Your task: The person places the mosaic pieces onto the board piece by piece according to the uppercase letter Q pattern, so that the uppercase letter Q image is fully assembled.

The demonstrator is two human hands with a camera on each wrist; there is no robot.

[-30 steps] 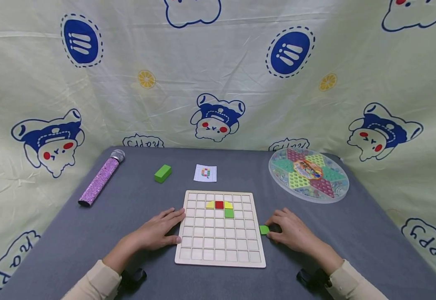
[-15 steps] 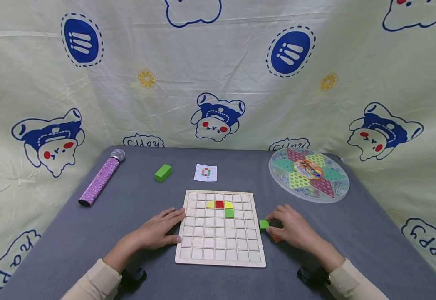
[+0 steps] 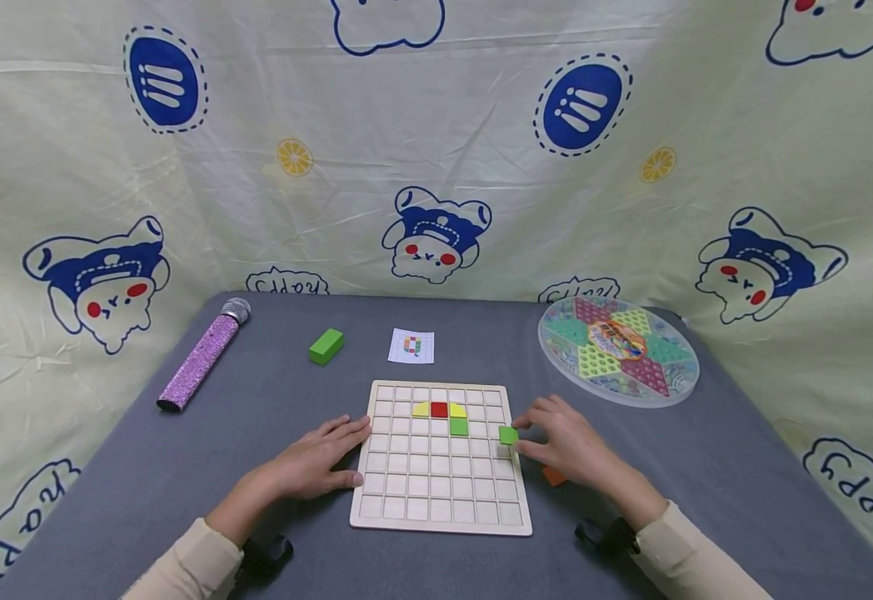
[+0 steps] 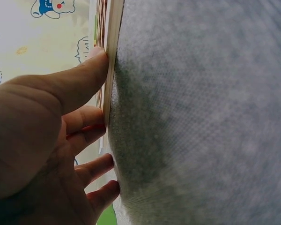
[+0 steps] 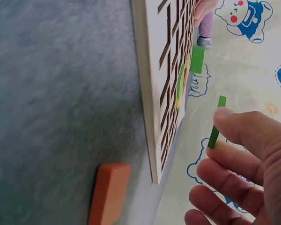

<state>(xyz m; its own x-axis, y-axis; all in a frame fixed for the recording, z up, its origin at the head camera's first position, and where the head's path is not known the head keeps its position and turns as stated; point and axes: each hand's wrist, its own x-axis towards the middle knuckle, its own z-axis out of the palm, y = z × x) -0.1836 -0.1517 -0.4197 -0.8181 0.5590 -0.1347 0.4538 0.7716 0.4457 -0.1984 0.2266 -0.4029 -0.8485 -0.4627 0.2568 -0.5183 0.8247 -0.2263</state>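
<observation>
pinching green tile (image 3: 508, 436) w/ R hand (image 3: 567, 442) over board (image 3: 440, 508) R edge, touching L edge w/ L hand (image 3: 316, 458), fingers spread, orange block (image 5: 110, 194) R of board, prob. flat

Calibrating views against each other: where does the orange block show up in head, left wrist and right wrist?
Head: lower half, right of centre; orange block off the board's right edge, just below the right hand.
Left wrist: not in it.
Right wrist: bottom edge, left of centre, cut off by the frame.
Shared landmark: the grid board, nearly edge-on in left wrist, steeply angled in right wrist.
</observation>
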